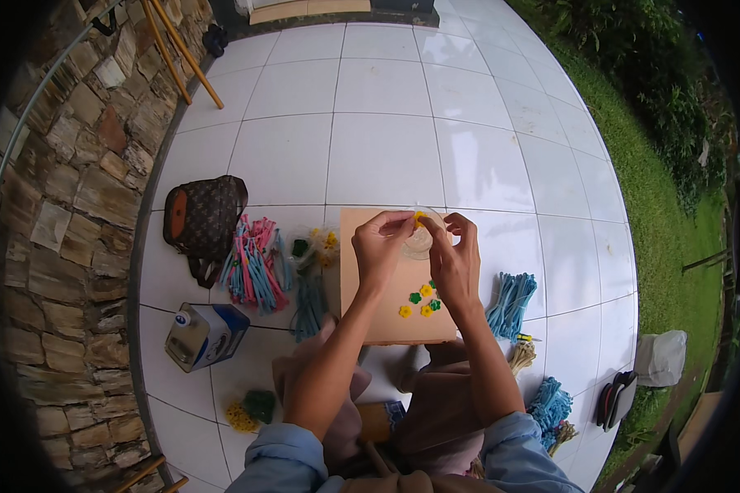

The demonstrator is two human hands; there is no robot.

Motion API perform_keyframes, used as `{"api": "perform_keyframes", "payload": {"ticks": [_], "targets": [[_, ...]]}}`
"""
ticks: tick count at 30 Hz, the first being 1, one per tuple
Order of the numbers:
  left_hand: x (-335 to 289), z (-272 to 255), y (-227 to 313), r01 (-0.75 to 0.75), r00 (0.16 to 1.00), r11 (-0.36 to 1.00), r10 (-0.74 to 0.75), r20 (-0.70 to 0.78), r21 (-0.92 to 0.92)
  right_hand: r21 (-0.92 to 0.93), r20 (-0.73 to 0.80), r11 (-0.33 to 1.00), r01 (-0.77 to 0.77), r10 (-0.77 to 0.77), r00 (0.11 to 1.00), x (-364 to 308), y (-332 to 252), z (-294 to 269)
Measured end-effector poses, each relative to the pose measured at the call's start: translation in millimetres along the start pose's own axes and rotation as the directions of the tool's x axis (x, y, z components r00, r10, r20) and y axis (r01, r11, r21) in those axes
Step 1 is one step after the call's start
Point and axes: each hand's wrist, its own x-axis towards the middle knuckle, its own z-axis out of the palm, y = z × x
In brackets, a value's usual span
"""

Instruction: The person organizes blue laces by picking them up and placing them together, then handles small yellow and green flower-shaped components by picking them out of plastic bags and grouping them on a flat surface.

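Observation:
A small yellow flower [419,218] is pinched between the fingertips of my left hand [378,246] and my right hand [456,261], both closed on it. Directly below it, a clear round dish [418,243] stands near the far edge of a light brown board [372,311]; my fingers partly hide the dish and what is in it. Nearer to me on the board, between my forearms, lie several loose yellow flowers [404,312] and green flowers [415,298].
Left of the board are clear containers of yellow pieces [330,239], pink and blue bundles [255,263], a brown patterned bag [205,220] and a metal can [205,335]. Blue bundles [511,304] lie to the right. A stone wall [66,246] borders the white tiled floor [382,156].

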Motion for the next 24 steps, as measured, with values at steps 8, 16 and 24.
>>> {"api": "perform_keyframes", "payload": {"ticks": [8,16,24], "targets": [[0,-1,-1,-0.025,0.999,0.999,0.025,-0.027,-0.024,-0.023,0.035,1.000,0.003,-0.002,0.999,0,-2,1],[1,-2,-2,-0.003,1.000,0.996,0.002,-0.018,-0.086,0.027,-0.073,1.000,-0.005,0.007,0.997,1,1,-6],[20,-38,-61,-0.088,0.988,0.680,-0.035,0.153,0.728,0.265,0.474,0.827,-0.497,0.337,0.814,-41,70,12]]}}
